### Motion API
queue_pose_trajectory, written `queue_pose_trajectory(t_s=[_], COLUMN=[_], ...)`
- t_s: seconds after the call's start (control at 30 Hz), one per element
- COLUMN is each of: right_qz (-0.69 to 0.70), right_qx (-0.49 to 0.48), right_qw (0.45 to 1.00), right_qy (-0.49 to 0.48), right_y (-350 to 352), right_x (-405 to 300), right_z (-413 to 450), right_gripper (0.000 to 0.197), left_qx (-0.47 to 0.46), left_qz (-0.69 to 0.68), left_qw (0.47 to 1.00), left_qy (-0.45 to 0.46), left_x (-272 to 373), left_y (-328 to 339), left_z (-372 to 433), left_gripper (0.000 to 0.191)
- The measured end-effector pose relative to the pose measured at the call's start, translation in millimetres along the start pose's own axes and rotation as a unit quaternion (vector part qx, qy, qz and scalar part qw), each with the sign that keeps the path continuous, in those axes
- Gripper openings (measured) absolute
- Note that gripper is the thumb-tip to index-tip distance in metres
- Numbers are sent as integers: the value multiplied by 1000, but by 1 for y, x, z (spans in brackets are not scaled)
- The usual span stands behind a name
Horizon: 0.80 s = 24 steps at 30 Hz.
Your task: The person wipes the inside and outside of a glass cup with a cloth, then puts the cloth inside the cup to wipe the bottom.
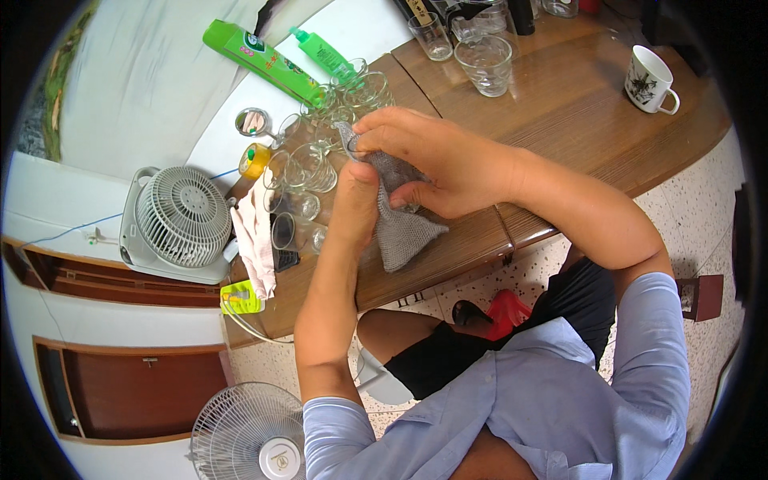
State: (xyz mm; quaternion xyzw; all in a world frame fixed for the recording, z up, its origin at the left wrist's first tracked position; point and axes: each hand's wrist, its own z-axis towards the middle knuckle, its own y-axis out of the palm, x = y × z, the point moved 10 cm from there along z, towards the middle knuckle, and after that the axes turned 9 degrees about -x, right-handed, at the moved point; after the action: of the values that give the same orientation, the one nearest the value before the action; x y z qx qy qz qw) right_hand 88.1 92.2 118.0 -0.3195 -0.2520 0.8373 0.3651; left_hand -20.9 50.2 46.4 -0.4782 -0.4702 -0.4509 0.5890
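Between my hands is a grey knitted cloth [408, 237], held above the brown wooden table [558, 120]. My left hand [357, 201] grips its left side, thumb pointing up. From above and the right, my right hand [432, 159] curves over it, the fingers reaching to the cloth's upper end and the thumb pressed against its front. Something clear, apparently a drinking glass [393, 170], shows between my fingers within the cloth; most of it is hidden. One corner of the cloth hangs loose towards the table's front edge. Several clear glasses [315, 168] stand close together just beyond my left hand.
A green box [264, 63] and a green pump bottle [324, 55] lie behind the glasses. Nearby are a round mirror [252, 123], yellow tape [255, 161], a pink cloth [255, 234] and a box fan [183, 216]. Rightward stand a ribbed glass [486, 66] and a white mug [649, 81].
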Motion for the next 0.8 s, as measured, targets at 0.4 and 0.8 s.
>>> queue_pose_trajectory(t_s=[0.4,0.8], right_qz=[-48,-91], right_qx=[16,91], right_qw=[999,971], right_qy=[5,200], right_y=[0,-26], right_x=[-14,33], right_z=[3,-7], right_gripper=[115,102], left_qx=[189,-66], left_qz=[-224,-247], left_qw=[956,965], left_qy=[-3,66], left_x=[11,24], left_y=[-10,21], left_z=[-4,1], left_gripper=[116,69])
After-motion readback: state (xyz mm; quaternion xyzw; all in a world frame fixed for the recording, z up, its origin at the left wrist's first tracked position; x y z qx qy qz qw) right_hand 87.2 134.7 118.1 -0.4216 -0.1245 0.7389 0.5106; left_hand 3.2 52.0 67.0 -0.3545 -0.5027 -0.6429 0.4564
